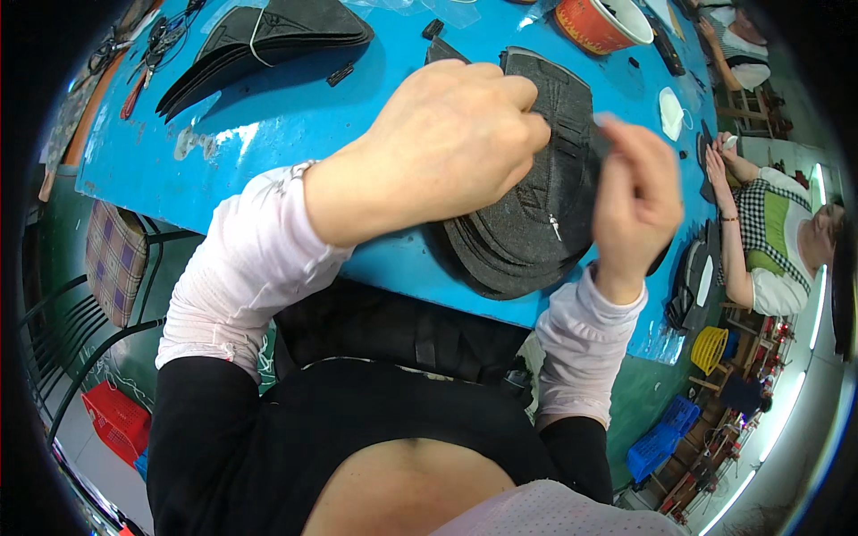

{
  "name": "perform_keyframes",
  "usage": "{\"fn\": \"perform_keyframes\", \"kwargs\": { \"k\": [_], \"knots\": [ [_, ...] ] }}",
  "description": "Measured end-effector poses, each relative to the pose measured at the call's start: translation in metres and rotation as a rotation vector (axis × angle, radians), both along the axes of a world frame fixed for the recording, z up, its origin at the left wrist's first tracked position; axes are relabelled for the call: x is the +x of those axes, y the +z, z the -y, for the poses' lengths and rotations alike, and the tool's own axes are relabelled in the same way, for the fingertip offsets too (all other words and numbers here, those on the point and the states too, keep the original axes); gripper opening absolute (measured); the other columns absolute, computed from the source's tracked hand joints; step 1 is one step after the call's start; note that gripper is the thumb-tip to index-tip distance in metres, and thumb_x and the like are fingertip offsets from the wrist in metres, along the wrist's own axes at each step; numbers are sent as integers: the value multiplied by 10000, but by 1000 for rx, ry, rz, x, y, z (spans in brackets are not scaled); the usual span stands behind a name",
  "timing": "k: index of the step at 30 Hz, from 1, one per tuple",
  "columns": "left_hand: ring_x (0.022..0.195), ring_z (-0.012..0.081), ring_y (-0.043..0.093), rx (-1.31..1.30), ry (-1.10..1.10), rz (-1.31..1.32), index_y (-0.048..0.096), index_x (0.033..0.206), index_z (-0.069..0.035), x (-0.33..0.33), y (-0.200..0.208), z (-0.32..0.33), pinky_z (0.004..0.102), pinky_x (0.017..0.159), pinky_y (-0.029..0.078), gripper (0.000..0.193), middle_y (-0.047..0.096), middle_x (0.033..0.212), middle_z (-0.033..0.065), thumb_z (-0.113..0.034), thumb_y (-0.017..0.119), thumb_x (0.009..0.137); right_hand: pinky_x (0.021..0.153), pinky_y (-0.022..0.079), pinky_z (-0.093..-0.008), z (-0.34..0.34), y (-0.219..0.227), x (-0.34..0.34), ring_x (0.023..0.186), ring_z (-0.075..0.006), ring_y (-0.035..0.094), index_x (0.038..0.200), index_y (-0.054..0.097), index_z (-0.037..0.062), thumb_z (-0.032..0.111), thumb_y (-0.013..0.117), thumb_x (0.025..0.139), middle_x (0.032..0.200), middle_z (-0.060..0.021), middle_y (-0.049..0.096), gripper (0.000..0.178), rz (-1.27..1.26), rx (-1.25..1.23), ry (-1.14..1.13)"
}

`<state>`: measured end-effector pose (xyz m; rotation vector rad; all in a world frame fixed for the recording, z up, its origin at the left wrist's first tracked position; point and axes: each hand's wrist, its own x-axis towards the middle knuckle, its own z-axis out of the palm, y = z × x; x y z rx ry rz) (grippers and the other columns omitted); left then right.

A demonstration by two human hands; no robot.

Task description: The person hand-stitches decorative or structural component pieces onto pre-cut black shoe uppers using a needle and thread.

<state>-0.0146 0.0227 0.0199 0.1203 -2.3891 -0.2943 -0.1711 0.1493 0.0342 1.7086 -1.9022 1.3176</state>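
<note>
A stack of dark grey, felt-like cut pieces [509, 241] with stitched lines and rounded ends lies at the table's near edge. A small silvery piece [555, 227] shows on the top layer. My left hand [456, 134] is closed in a fist over the stack's left side; what its fingers hold, if anything, is hidden. Beside the stack's right edge, my right hand [639, 201] is raised with bent fingers, blurred by motion. Whether it grips anything does not show. At the upper left, another bundle of dark pieces [295, 36] is tied with a pale band.
The blue table [268, 161] also bears a red paper bowl [599, 27], a white mask [670, 113] and small black clips [340, 74]. Scissors [134, 94] lie at the far left. A co-worker [769, 232] sits on the right; a chair [116, 259] stands at the left.
</note>
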Motion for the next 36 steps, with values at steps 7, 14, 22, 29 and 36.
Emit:
{"fn": "perform_keyframes", "kwargs": {
  "k": [7, 14, 22, 29, 36],
  "knots": [
    [649, 253, 618, 285, 111, -493, 637, 840, -51, -6, 1, 20, 336, 559, 488, 101, 632, 801, 88, -68, 614, 743, 617, 455, -233, -27, -20, -41, 656, -76, 532, 1119, 623, -5, 392, 744, 785, 764, -15, 598, 533, 350, 225, -467],
    [587, 184, 559, 444, 43, -566, 619, 895, -40, -20, -11, 20, 280, 542, 458, 94, 580, 754, 64, -67, 635, 806, 586, 422, -186, -32, -30, -13, 657, -32, 485, 1024, 640, -18, 163, 795, 752, 757, 20, 557, 362, 614, -26, -301],
    [627, 134, 524, 563, -9, -639, 632, 951, -49, -18, -21, 27, 248, 567, 436, 117, 558, 799, 52, -27, 617, 836, 561, 482, -222, -37, -9, -2, 648, -120, 595, 976, 433, 26, 117, 595, 918, 947, -153, 636, 195, 788, -300, -102],
    [695, 84, 498, 488, -77, -624, 627, 994, -55, -15, -12, 18, 207, 600, 417, 130, 539, 864, 21, -9, 593, 878, 560, 492, -230, -66, 17, -32, 697, -139, 629, 1114, 514, 28, 358, 601, 911, 941, -110, 646, 397, 862, 49, -226],
    [711, 62, 483, 519, -61, -484, 619, 991, -26, -20, -22, 11, 193, 629, 408, 96, 528, 866, 12, -30, 574, 905, 812, 466, -373, -34, -21, 19, 921, -305, 578, 1073, 644, 23, 278, 730, 764, 1007, -133, 619, 409, 13, 176, -488]
  ]
}}
